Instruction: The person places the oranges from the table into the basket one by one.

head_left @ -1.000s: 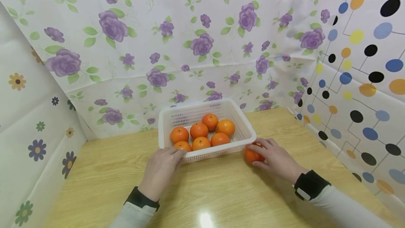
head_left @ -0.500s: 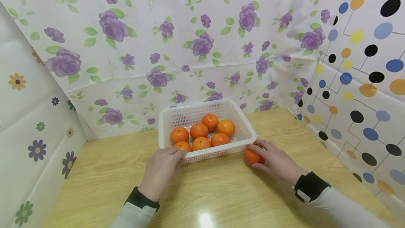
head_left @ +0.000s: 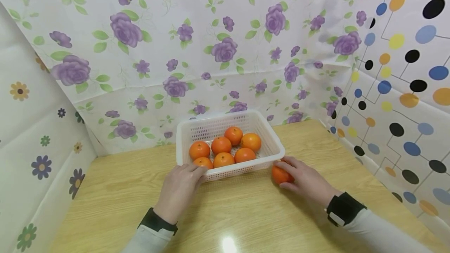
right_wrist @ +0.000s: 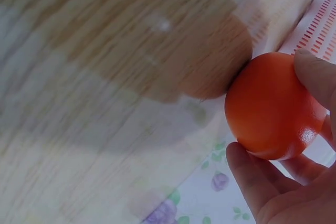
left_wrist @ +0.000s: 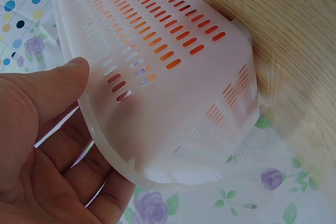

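Note:
A white perforated plastic basket [head_left: 270, 139] stands on the table with several oranges [head_left: 223, 160] inside. At its front left corner, my left hand [head_left: 181, 188] grips the rim. The left wrist view shows the thumb [left_wrist: 65, 85] on the outer wall and the other fingers behind the rim. Outside the basket, by its front right corner, one more orange [head_left: 280, 175] sits at the tabletop. My right hand [head_left: 307, 179] holds this orange from the right, thumb and fingers round its sides. In the right wrist view that orange [right_wrist: 270, 106] shows glossy and smooth.
The wood-grain table [head_left: 225, 210] runs up to a flowered cloth [head_left: 225, 81] close behind the basket. A dotted cloth wall [head_left: 404, 128] borders the right side. Another cloth wall with daisies [head_left: 42, 139] borders the left.
My right hand has shifted very slightly toward the front of the table, still round the orange. The basket, its oranges and my left hand stay where they were.

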A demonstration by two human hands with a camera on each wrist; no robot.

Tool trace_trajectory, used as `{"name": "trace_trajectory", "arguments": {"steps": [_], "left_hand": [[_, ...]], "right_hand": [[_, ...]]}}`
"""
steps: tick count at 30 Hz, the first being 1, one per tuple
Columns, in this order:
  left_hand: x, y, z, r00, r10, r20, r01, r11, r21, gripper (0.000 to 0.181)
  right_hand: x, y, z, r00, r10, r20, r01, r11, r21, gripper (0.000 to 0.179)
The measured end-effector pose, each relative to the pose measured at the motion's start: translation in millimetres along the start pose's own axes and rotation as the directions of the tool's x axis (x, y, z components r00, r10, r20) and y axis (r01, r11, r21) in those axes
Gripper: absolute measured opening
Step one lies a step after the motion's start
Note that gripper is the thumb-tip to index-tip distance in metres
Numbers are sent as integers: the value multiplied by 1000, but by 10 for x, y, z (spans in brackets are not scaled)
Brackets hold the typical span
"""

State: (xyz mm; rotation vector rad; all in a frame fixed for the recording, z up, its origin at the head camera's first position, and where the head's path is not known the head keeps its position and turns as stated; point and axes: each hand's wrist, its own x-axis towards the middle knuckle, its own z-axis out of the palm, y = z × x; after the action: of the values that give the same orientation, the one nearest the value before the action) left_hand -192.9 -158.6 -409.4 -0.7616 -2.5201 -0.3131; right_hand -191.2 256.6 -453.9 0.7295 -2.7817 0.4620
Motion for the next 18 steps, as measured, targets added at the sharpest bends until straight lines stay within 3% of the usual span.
{"name": "trace_trajectory", "arguments": {"steps": [9,18], "left_hand": [[0,-4,7,1000,11,-15,-11,1000,3,29],[-5,-5,8,1000,10,-14,-10,1000,2,29]], "right_hand": [[-45,-55,-14,997,74,31,-74,997,-12,70],[-158,-108,-54,997,77,17,-76,997,-24,71]]}}
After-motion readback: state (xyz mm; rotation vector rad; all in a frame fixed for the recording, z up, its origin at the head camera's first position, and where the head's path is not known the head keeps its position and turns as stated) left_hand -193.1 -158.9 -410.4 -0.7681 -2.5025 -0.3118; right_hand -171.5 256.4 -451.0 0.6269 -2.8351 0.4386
